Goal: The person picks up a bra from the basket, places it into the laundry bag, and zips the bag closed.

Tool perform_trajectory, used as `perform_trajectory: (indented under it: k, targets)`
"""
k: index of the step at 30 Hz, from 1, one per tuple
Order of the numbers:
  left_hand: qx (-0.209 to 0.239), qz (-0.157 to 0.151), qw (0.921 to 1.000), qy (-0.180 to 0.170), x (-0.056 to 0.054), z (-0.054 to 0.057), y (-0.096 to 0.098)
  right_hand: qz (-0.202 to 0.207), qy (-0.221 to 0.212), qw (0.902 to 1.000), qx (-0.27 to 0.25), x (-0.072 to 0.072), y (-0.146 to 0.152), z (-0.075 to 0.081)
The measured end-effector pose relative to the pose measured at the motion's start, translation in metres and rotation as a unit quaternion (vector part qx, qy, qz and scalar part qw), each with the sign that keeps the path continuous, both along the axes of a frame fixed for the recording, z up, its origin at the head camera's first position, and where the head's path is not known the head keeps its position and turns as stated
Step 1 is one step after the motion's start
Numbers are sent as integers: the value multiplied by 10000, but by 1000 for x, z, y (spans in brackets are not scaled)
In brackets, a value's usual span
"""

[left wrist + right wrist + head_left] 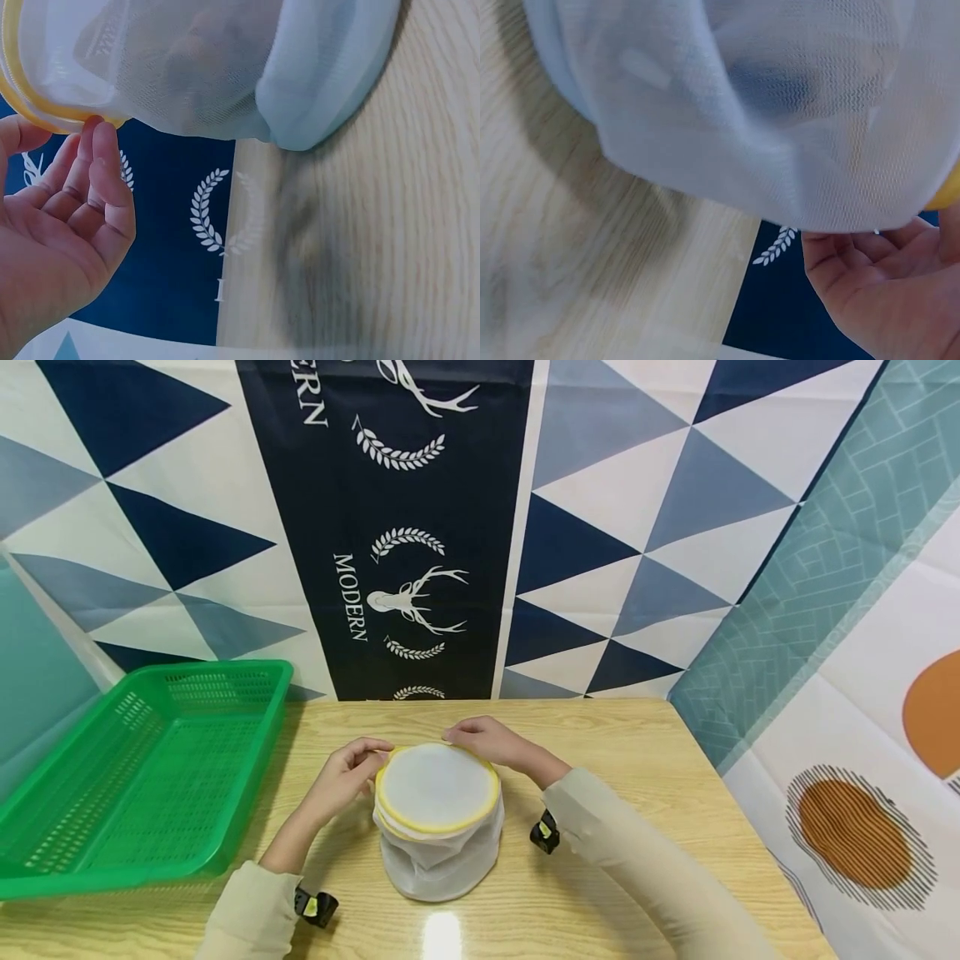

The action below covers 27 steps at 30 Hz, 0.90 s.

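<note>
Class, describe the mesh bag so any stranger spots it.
Start at the wooden table, look right of the green basket. The left hand and right hand hold the white mesh bag; its round yellow rim sets it apart from the basket.

Light wood-grain table (637, 739), green perforated basket (161, 777) at left — white mesh bag (438, 789), yellow-rimmed, base down near the middle

White capitals "MODERN" (350, 597), turned sideways, on black panel (412, 497) of patterned wall cloth (592, 410). Higher on same panel, cropped by top edge of head view, letters "ERN" (309, 393). Left wrist view: lone white letter stroke (220, 290), too partial to read.
</note>
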<state>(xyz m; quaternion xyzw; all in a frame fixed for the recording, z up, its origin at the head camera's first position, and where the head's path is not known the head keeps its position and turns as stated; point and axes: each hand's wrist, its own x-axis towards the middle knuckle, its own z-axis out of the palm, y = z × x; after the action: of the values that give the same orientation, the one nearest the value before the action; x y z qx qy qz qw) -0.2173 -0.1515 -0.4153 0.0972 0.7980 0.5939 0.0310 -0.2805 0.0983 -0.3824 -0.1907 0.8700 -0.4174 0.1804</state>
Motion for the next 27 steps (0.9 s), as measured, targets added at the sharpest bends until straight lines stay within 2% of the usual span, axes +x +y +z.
perform_trajectory:
  k: [5,12,20,24,27]
  targets:
    - [67,-179,9998,12,-1,3,1,252,-249,9993,124,-4,-7,3]
    - [228,-273,9992,-157,-3,7,0,560,-266,9979,195,-6,-14,10]
    - [323,-457,9952,-807,1,9,-4,456,-181,9987,97,-2,-15,13]
    - [301,-585,9918,-1096,4,9,-6,359,21,9993,111,-1,-14,14]
    - [288,-593,9908,-1181,6,11,-6,392,198,9989,178,0,-14,16]
